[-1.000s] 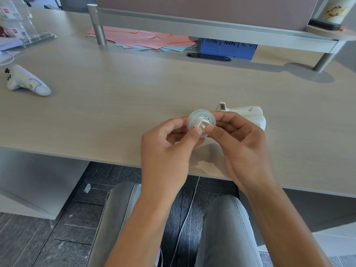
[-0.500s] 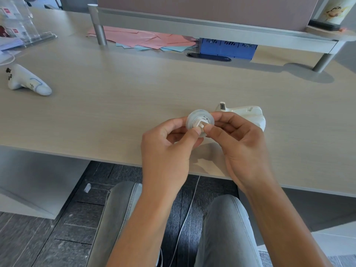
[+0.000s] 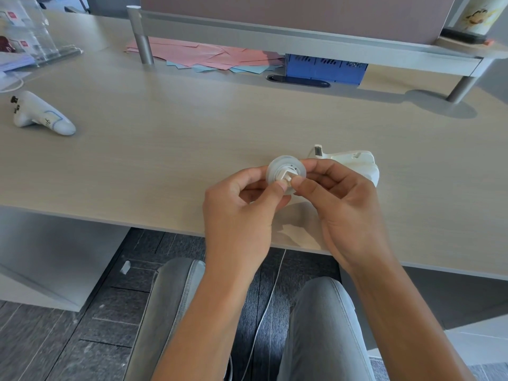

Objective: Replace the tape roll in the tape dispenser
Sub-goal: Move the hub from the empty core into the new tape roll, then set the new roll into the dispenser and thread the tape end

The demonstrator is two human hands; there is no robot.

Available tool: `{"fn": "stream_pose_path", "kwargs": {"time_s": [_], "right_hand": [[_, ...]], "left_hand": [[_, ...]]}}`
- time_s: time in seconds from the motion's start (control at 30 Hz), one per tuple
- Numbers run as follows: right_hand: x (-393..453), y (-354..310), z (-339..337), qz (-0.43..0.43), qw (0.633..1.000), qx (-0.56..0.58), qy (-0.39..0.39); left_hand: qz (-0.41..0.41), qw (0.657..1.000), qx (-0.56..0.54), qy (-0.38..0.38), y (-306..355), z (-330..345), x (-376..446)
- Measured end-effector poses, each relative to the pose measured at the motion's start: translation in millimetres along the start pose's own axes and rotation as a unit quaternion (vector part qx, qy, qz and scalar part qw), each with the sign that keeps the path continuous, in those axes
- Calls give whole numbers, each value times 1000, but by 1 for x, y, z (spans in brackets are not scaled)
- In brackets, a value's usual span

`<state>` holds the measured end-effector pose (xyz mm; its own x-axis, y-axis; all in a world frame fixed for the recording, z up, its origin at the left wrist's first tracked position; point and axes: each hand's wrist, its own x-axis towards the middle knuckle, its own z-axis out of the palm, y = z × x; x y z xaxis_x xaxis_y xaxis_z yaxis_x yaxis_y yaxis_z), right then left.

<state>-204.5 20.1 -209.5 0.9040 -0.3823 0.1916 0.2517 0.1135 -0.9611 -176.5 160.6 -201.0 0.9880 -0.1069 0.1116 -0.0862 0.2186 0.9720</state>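
A translucent tape roll (image 3: 277,166) with a white plastic hub in its centre is held just above the wooden desk (image 3: 170,149). My left hand (image 3: 242,215) grips the roll from the left, thumb on its face. My right hand (image 3: 349,210) pinches the white hub with thumb and forefinger from the right. The white tape dispenser (image 3: 354,163) lies on the desk right behind my right hand, its cutter end pointing left, partly hidden by my fingers.
A white game controller (image 3: 41,116) lies at the far left. Pink and blue papers (image 3: 209,57) and a blue box (image 3: 324,68) sit under the grey shelf rail (image 3: 275,37) at the back. Clear plastic stands (image 3: 24,34) are at the top left. My knees are below the desk edge.
The roll and both hands have barely shifted; the fingers keep the same pinch on the hub.
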Motion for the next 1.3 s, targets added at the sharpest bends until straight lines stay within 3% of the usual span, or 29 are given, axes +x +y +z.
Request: {"fn": "stream_pose_path", "kwargs": {"time_s": [0.23, 0.43, 0.6, 0.73, 0.9, 1.07, 1.2, 1.3], "right_hand": [[-1, -2, 1, 6, 1000, -12, 15], [-6, -7, -6, -73, 987, -71, 120], [-8, -22, -24, -65, 987, -105, 103], [-12, -36, -39, -53, 988, -126, 73], [-11, -41, -59, -71, 981, -151, 101], [-9, -47, -76, -83, 979, -166, 83], [-2, -50, -86, -73, 977, -190, 56], [9, -52, -94, -60, 970, -225, 64]], "left_hand": [[1, 1000, 1, 11, -3, 2, 1], [15, 999, -42, -24, 0, 14, 0], [32, 996, -63, -56, 1, 35, -2], [51, 996, -22, -67, -1, 55, 0], [80, 994, 43, -54, -9, 71, 3], [44, 991, 17, -122, -8, 78, 9], [43, 993, 29, -110, -15, 80, 12], [94, 988, 93, -78, -22, 79, 10]]}}
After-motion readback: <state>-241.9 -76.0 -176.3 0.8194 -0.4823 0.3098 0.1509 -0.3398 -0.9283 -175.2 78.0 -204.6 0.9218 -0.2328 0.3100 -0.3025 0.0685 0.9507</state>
